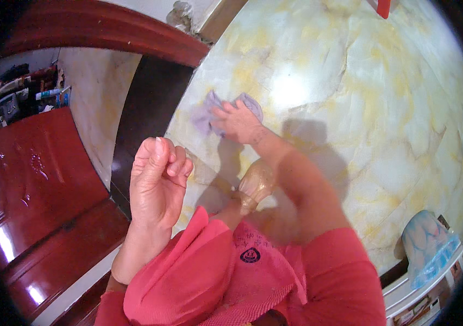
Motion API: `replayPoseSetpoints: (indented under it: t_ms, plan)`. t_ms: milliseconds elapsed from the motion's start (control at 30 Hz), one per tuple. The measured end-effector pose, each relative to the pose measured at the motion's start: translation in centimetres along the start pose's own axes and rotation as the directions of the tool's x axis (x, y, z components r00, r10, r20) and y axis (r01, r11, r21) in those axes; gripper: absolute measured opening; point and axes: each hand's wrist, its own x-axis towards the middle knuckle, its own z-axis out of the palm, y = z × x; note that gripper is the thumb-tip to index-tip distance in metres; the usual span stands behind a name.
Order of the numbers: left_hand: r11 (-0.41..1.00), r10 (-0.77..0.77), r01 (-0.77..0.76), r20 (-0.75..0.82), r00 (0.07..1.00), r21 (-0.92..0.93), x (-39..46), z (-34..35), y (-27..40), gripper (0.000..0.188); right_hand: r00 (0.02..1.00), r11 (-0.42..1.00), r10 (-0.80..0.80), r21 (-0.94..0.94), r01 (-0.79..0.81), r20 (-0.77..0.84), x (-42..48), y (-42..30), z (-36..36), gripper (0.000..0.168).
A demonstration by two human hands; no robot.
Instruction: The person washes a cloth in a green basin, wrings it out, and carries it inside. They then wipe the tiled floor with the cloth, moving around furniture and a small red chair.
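A light purple cloth lies crumpled on the marbled floor, with its left edge blurred. On top of it rests my right hand, palm down and fingers spread, pressing it to the floor. My left hand is raised on the left with its fingers curled in and its palm side towards the camera. No object shows in it. Below the cloth a foot in a gold-coloured shoe stands on the floor.
A dark threshold strip and a red wooden door frame border the floor at the left. A glossy red door panel stands beyond. At the lower right, a bag-like blue cover sits on a white shelf unit. A red leg shows at the top.
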Motion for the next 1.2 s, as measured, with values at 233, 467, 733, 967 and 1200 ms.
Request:
replayPoseSetpoints:
  t_ms: [233,467,733,967,1200]
  plan:
    - [0.999,-0.020,0.019,0.022,1.000,0.049,2.6,3.9,-1.1,0.022,0.670,0.678,0.724,-0.010,-0.735,-0.165,-4.3,11.2,-5.4,0.052]
    - [0.999,-0.010,0.004,0.180,0.984,0.035,5.0,8.4,-3.4,0.022,0.170,0.177,0.942,0.001,-0.984,-0.289,-23.0,15.1,-8.1,0.059]
    - [0.989,-0.137,0.146,0.391,0.910,0.006,7.0,13.4,-8.4,0.017,0.135,0.182,0.866,0.050,-0.982,-0.482,-34.9,11.5,-11.3,0.054]
    - [0.971,-0.227,0.234,0.456,0.860,0.041,8.8,16.2,-12.4,0.013,0.551,0.567,0.822,0.112,-0.816,-0.146,-34.9,-9.0,-6.1,0.031]
    - [0.955,-0.285,0.292,0.477,0.831,0.061,11.3,15.5,-14.7,0.013,0.429,0.442,0.891,0.063,-0.895,-0.147,-38.2,-2.3,-1.6,0.037]
